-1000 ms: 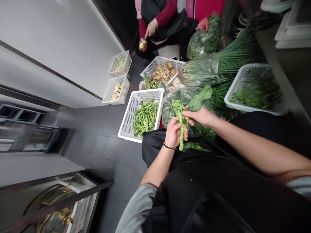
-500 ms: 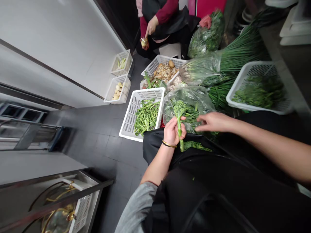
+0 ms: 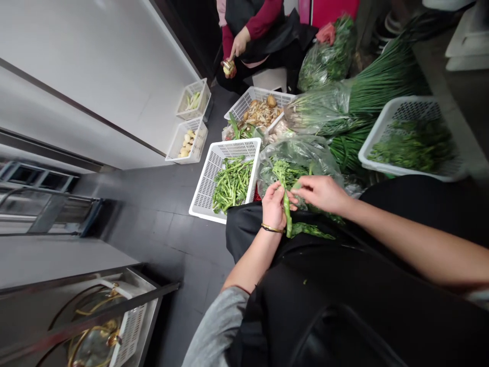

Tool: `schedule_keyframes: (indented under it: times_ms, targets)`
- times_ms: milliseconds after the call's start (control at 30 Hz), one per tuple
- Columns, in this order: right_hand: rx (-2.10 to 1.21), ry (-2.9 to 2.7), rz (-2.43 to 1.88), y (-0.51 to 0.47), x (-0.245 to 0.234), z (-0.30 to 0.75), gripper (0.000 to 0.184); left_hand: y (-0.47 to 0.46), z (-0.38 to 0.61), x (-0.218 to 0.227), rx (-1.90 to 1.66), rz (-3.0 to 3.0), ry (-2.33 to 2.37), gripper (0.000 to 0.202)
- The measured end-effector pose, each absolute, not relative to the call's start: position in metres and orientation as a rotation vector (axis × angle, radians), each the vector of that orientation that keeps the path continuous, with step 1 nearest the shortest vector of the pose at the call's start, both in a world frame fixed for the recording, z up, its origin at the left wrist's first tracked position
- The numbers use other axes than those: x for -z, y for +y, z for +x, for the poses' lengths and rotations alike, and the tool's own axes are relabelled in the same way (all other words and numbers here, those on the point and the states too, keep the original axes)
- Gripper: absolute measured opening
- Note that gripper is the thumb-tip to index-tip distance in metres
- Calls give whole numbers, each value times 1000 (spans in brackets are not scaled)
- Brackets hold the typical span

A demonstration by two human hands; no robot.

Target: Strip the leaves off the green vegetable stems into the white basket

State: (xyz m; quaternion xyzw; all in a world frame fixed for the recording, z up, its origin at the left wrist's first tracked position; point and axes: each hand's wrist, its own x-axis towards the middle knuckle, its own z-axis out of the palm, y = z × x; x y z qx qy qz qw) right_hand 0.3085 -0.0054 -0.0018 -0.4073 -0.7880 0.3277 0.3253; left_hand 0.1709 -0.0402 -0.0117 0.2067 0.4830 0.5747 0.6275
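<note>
My left hand (image 3: 274, 208) is closed around a green flowering vegetable stalk (image 3: 287, 216), held upright with its budded top leaning up and left. My right hand (image 3: 320, 193) is beside the stalk, thumb and fingers pinched at a small green leaf (image 3: 296, 186) on its right side; the fingertips are slightly blurred. Loose leaves (image 3: 311, 231) lie on the black apron over my lap, just below both hands. Behind the hands, an opened clear plastic bag (image 3: 319, 153) contains more leafy greens. A white basket (image 3: 202, 206) of trimmed green stalks (image 3: 233, 183) stands to the left.
A person (image 3: 254, 30) sits opposite, peeling a pale vegetable (image 3: 228, 67) above a basket (image 3: 250, 94) of peelings and potatoes. Small baskets (image 3: 196, 148) stand by the wall. Bagged scallions (image 3: 385, 86) and a basket of greens (image 3: 367, 158) lie to the right.
My right hand has moved left from beside the bag to the stalk, and its fingers have closed at a leaf. My left hand still holds the stalk, slightly more tilted.
</note>
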Motion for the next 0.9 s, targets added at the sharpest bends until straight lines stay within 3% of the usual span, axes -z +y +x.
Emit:
schedule_keyframes:
  times_ms: [133, 333, 400, 533, 600, 900]
  targets:
    - [-998, -1967, -1317, 21, 1, 304, 33, -46, 174, 11, -1289, 632, 1127, 48]
    - [-526, -2217, -884, -17, 3, 300, 22, -43, 163, 17, -1247, 535, 1089, 49]
    - [-672, -2196, -844, -26, 2, 304, 23, -41, 161, 18, -1311, 489, 1141, 53]
    - [-1150, -1851, -1239, -7, 0, 306, 29, -42, 167, 17, -1247, 471, 1163, 63]
    - [-1210, -1802, -1316, 8, 1, 301, 30, -44, 171, 19, -1218, 501, 1159, 60]
    - [-635, -2079, -1239, 19, 27, 291, 21, -47, 171, 31, -1342, 622, 1212, 61]
